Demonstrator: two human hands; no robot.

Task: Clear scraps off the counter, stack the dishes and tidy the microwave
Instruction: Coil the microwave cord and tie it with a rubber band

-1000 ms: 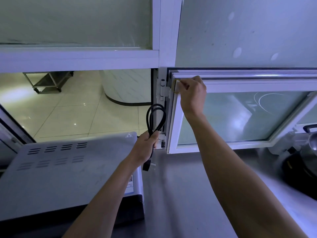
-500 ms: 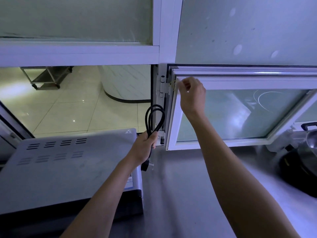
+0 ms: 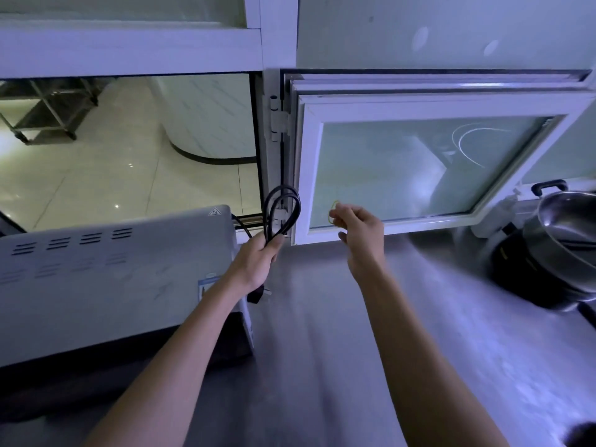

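One black power cord [image 3: 281, 211] is held folded into loops just left of frame centre, above the right rear corner of the microwave [image 3: 106, 275]; it is gripped by the left hand [image 3: 258, 259] with fingers curled round the gathered strands, loops standing up above the fist, plug [image 3: 258, 296] hanging below the wrist. One thin yellow rubber band [image 3: 332, 213] is pinched between thumb and forefinger of the right hand [image 3: 359, 230], at centre frame in front of the lower edge of the open window sash [image 3: 419, 162]; remaining fingers are loosely curled.

Handling, judged: cord is light, flexible but springy, so loops are likely to spread if the grip is slackened; best held at the pinched neck just under the loops, where it is held now. Band is very light, stretchy, easily dropped or snapped off the fingers; best opened over spread fingertips and slipped over the loop neck. Microwave is judged heavy and rigid, not to be lifted by its cord.

Counts: one microwave, lower left; one cord; two to three loops, exact number cannot be told; one band; one plug; one counter [image 3: 338, 350]; one metal pot [image 3: 567, 221] on a dark base at right edge; two hands.
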